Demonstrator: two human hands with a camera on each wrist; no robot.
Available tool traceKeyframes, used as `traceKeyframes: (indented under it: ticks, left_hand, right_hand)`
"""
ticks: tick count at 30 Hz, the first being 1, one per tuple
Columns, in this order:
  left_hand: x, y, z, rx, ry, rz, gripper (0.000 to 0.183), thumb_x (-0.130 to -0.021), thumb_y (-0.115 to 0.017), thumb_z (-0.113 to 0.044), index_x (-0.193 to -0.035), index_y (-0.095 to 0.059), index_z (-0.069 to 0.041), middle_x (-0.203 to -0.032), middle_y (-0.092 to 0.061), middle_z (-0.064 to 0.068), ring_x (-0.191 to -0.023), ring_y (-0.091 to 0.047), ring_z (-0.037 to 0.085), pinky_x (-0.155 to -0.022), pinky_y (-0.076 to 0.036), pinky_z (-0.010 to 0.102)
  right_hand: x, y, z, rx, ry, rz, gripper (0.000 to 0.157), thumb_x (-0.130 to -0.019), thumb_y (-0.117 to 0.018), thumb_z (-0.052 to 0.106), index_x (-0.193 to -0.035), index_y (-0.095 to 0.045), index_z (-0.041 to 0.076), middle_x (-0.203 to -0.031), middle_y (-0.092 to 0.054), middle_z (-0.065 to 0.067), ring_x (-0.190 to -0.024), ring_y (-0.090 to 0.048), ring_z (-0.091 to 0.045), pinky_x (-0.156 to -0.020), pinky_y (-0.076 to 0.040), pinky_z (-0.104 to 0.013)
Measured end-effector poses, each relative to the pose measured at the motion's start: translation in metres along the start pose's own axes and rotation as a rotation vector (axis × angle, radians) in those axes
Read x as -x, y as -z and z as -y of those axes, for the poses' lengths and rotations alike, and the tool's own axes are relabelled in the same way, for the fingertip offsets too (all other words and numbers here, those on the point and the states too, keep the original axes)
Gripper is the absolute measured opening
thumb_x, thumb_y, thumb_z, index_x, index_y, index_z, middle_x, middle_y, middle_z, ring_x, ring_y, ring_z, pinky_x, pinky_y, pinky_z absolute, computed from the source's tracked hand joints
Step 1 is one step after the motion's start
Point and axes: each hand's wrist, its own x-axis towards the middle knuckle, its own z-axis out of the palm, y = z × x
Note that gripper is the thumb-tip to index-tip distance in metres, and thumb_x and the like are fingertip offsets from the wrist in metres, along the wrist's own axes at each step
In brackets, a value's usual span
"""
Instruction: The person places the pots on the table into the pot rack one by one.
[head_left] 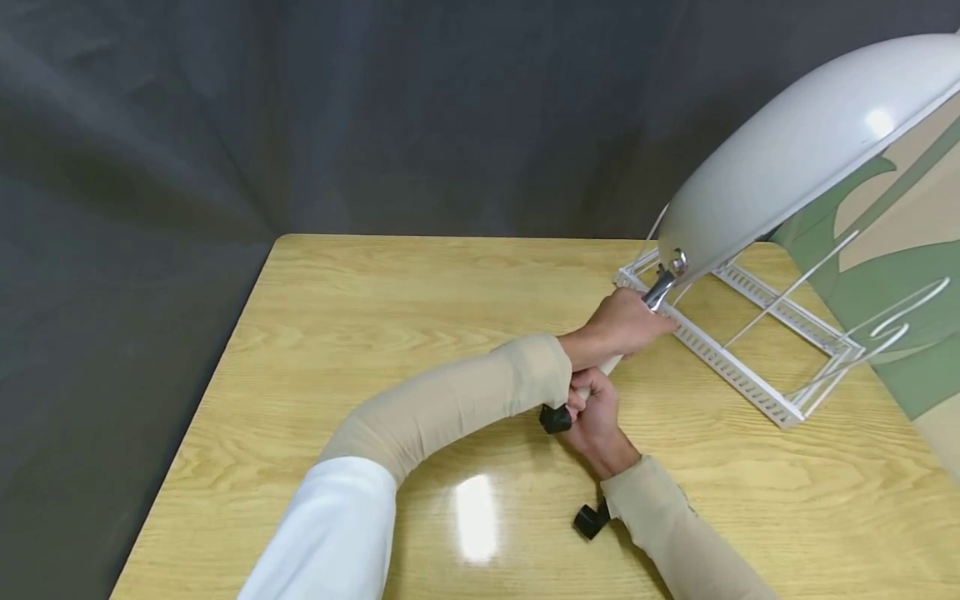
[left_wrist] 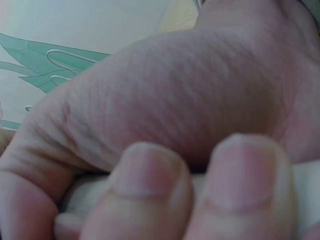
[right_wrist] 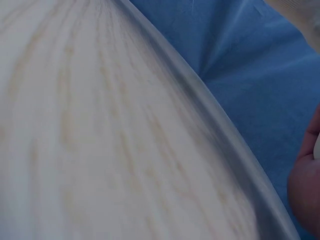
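A large white wok (head_left: 810, 142) is held tilted at the right, its rounded outside facing up and its rim slanting down to the right. A metal piece (head_left: 660, 290) joins it to a pale handle. My left hand (head_left: 622, 323) grips this handle close to the metal piece. In the left wrist view, curled fingers (left_wrist: 240, 185) wrap round the pale handle (left_wrist: 90, 192). Lower down, nearer the handle's end, my right hand (head_left: 597, 417) also grips it. Only part of that hand (right_wrist: 303, 192) shows at the right border of the right wrist view.
A white wire rack (head_left: 738, 367) with slatted sides and curved hooks stands on the wooden table (head_left: 360, 333), partly behind the wok. A dark curtain (head_left: 450, 117) hangs behind. A green and beige patterned surface (head_left: 892, 275) borders the right side.
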Motion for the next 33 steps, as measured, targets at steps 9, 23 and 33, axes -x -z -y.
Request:
traceKeyframes:
  ticks: [9, 23, 33]
  left_hand:
    - [-0.003, -0.003, 0.0, -0.016, 0.017, -0.032, 0.033, -0.082, -0.068, -0.031, -0.063, -0.047, -0.015, -0.045, -0.038, -0.002, -0.034, -0.036, 0.013, -0.032, -0.028, 0.024]
    - [-0.003, -0.008, 0.0, -0.001, 0.028, -0.031, 0.028, -0.08, -0.069, -0.026, -0.064, -0.048, -0.014, -0.045, -0.039, -0.002, -0.033, -0.034, 0.012, -0.03, -0.027, 0.024]
    - [-0.003, -0.014, 0.004, 0.038, 0.074, -0.028, 0.029, -0.079, -0.069, -0.026, -0.065, -0.048, -0.014, -0.044, -0.038, -0.002, -0.033, -0.034, 0.013, -0.031, -0.027, 0.024]
  right_hand:
    - [0.0, 0.004, 0.002, -0.036, -0.029, 0.045, 0.026, -0.08, -0.036, 0.006, -0.059, -0.022, 0.011, -0.046, -0.017, 0.004, -0.042, -0.03, -0.009, -0.039, -0.015, -0.02]
    - [0.005, 0.002, 0.003, -0.074, -0.034, 0.024, 0.026, -0.079, -0.039, 0.007, -0.059, -0.023, 0.012, -0.045, -0.016, 0.005, -0.042, -0.029, -0.009, -0.039, -0.017, -0.02]
    - [0.008, 0.0, 0.001, -0.076, -0.023, 0.012, 0.029, -0.08, -0.038, 0.006, -0.057, -0.022, 0.013, -0.046, -0.018, 0.005, -0.043, -0.032, -0.009, -0.039, -0.019, -0.02]
